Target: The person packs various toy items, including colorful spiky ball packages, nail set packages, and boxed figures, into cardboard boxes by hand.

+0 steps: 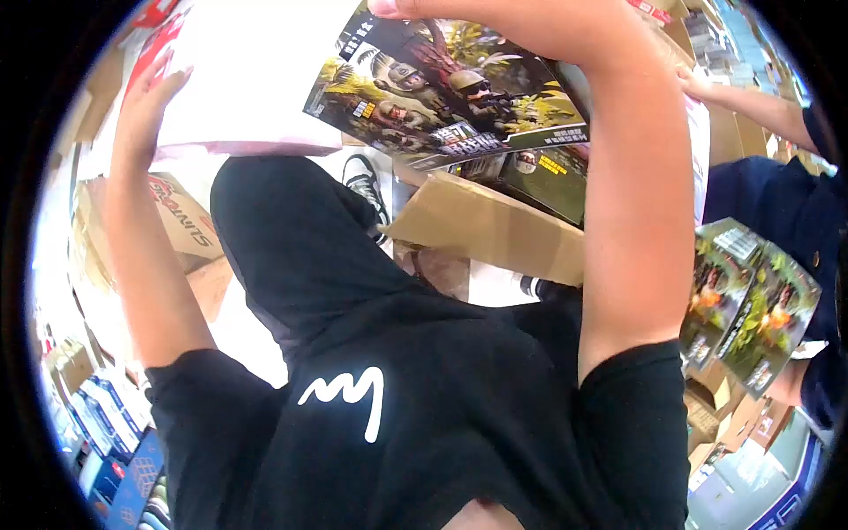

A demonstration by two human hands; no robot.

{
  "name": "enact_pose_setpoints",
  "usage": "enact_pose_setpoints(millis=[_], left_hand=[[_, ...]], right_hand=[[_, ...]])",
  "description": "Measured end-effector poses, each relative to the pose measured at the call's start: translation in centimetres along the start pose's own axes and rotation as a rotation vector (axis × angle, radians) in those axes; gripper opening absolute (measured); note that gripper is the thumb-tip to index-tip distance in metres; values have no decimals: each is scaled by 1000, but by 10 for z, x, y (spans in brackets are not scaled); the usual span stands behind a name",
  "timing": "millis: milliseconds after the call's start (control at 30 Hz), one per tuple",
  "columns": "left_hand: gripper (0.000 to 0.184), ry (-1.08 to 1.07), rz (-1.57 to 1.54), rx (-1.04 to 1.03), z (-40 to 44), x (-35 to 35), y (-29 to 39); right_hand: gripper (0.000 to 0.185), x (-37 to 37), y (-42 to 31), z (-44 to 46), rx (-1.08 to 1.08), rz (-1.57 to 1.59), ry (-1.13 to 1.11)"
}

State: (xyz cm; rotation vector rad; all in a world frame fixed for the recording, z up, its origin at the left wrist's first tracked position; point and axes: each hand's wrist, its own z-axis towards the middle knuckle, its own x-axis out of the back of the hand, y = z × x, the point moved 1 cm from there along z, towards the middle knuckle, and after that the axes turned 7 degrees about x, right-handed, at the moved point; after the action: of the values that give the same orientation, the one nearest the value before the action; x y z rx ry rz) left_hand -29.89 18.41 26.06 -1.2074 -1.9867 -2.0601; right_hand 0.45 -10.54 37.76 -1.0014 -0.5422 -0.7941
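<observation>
My left hand [155,102] rests with fingers spread at the left edge of a large white surface [247,79] that has red markings on its side. My right arm reaches over a printed box [468,88] showing soldier figures and jungle art. Part of my right hand [393,9] shows at the top edge, gripping that box's upper left corner; its other fingers are out of view. Just below the printed box, an open cardboard carton [495,225] holds another dark green printed box [552,181].
A co-worker in dark clothes [751,190] stands at the right, one arm [760,110] reaching in and a hand near similar printed boxes [751,305]. A carton [181,221] lies at the left. Blue and white boxes [110,415] are stacked lower left.
</observation>
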Motion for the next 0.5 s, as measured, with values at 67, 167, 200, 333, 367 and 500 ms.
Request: enact_pose_setpoints(millis=[67,167,200,333,367,500], left_hand=[[72,81,138,-52,-1,-1,-12],[71,142,154,-116,4,4,-39],[71,54,-9,40,6,5,-44],[72,61,-80,265,22,21,-62],[72,66,-81,269,34,27,-66],[70,133,113,30,53,29,-56]], right_hand=[[45,5,-3,-20,-35,38,45],[41,35,1,-82,-95,-12,37],[41,46,6,-104,-220,-13,26],[44,81,-13,-147,-54,-187,-55],[44,83,-21,-151,-77,-195,-54],[44,81,-33,-145,-135,-197,-84]])
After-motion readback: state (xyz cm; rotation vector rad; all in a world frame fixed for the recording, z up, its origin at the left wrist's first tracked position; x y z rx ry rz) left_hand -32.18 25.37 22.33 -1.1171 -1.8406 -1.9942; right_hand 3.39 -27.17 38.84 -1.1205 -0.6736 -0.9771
